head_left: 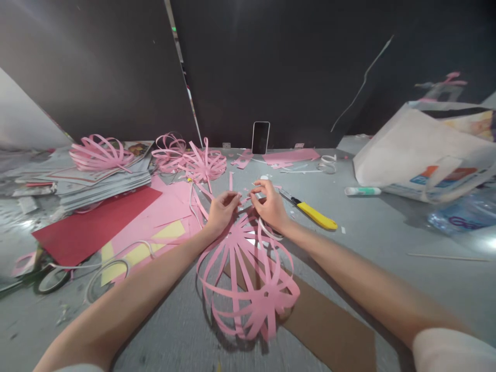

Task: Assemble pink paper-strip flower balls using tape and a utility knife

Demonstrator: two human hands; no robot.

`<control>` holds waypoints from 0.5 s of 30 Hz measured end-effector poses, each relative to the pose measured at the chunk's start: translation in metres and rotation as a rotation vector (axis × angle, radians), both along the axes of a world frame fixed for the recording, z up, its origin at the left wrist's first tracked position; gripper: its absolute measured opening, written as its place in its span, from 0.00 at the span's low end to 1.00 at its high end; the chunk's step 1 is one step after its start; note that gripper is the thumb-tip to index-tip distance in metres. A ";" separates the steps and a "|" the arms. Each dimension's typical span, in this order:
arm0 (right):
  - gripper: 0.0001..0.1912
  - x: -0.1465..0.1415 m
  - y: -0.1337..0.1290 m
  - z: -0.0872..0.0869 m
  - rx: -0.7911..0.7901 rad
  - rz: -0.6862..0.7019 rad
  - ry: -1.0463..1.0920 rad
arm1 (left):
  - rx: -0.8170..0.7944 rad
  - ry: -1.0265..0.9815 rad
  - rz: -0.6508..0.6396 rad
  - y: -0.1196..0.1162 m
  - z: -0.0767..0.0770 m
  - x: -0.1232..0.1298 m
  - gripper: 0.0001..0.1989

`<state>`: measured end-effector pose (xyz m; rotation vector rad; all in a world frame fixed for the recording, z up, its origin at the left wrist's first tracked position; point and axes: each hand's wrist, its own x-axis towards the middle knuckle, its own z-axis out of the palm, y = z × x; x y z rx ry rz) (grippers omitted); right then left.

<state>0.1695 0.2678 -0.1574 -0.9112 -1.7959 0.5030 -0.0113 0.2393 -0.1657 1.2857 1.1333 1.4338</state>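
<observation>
One bundle of looped pink strips [101, 161] sits far left on a stack of printed papers [104, 190], which rests on the grey tabletop [387, 232]. Just in front of the stack, a red sheet [96, 225] lies at a slant, partly over pink sheets [176, 199]; a pale yellow sheet [168, 232] shows among them. Behind these, near the dark wall [310, 67], stand two more strip bundles [205, 169], side by side.

Near the middle, the person's left hand [222, 211] has thumb and fingers drawn together. Below both hands, between the forearms, spreads a pink strip structure [269, 305], its bands fanning from hubs, partly over brown cardboard [329, 320]. A phone [261, 138] leans upright at the wall. The right hand [269, 204] faces the left, fingers bent inward. Small pale bits show between the fingertips; whether either grip grasps them, one cannot tell.

Just right of that hand lies a yellow-handled cutter [318, 216]. Farther right come a white tube [363, 191], a white bag [406, 142] and a thin stick [449, 257].
</observation>
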 end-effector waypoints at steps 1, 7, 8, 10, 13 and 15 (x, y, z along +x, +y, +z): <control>0.14 0.000 -0.001 0.001 0.008 -0.003 -0.011 | -0.012 -0.035 0.008 0.001 0.000 0.000 0.19; 0.14 0.001 -0.005 0.012 0.025 -0.013 -0.058 | -0.039 -0.142 0.033 0.002 0.003 0.000 0.22; 0.14 0.003 -0.004 0.015 0.010 -0.014 -0.055 | -0.041 -0.150 0.032 0.002 0.002 0.000 0.22; 0.14 0.008 -0.002 0.022 -0.022 -0.020 -0.052 | -0.043 -0.162 0.031 0.003 0.002 0.000 0.22; 0.14 0.020 0.007 0.031 -0.017 -0.019 -0.106 | -0.040 -0.174 0.028 0.003 0.001 0.000 0.22; 0.16 0.030 0.014 0.033 0.005 -0.013 -0.197 | -0.039 -0.173 0.027 0.003 0.001 0.001 0.22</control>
